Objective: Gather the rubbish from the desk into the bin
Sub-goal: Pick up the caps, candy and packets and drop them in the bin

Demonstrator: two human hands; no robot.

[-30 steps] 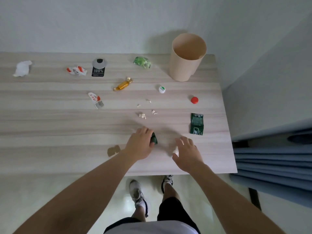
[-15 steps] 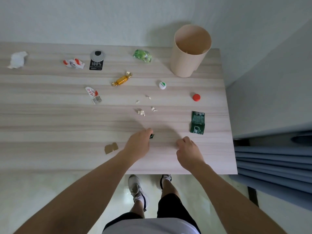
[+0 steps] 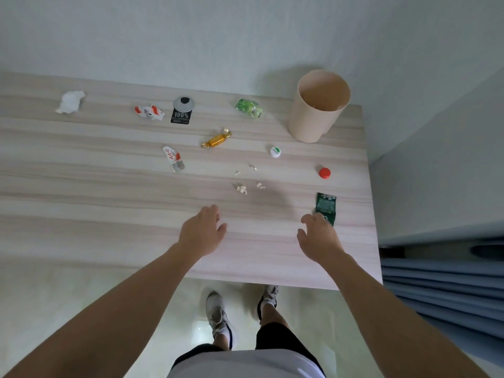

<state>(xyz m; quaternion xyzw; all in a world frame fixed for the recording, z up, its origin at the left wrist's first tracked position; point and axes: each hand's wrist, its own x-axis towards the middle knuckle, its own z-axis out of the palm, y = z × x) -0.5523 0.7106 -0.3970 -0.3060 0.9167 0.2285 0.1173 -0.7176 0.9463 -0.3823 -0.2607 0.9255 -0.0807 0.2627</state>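
Bare fingers first: my left hand [image 3: 203, 232] hangs over the pale wooden desk [image 3: 81, 214] near the centre of the frame, fingers curled loosely with the thumb spread apart; whether anything sits inside the curl I cannot tell, since I see only the back of it. My right hand [image 3: 319, 237] sits to the right of it, fingers spread and bent, gripping nothing, the fingertips right at the lower end of the dark green packet [image 3: 326, 205], which lies flat near the desk's right edge.

Above the gap between my hands, small pale crumbs [image 3: 241, 189] are scattered on the wood. Further up and right lies a red bottle cap [image 3: 324, 172], and up-left of it a white cap with a green mark [image 3: 275, 151]. A gold-wrapped sweet [image 3: 216, 140] lies at a slant near the middle of the desk, with a red-and-white wrapper strip [image 3: 173, 159] to its left.

Along the far edge, from the upper left of the frame, sit a crumpled white tissue [image 3: 69, 102], a crumpled red-and-white wrapper [image 3: 150, 112], a black tag printed "100%" [image 3: 181, 111] and a crumpled green wrapper [image 3: 248, 107]. The tan round bin [image 3: 313, 120] stands upright at the upper right corner of the desk, mouth open. Blue folded fabric [image 3: 441, 285] fills the lower right of the frame.
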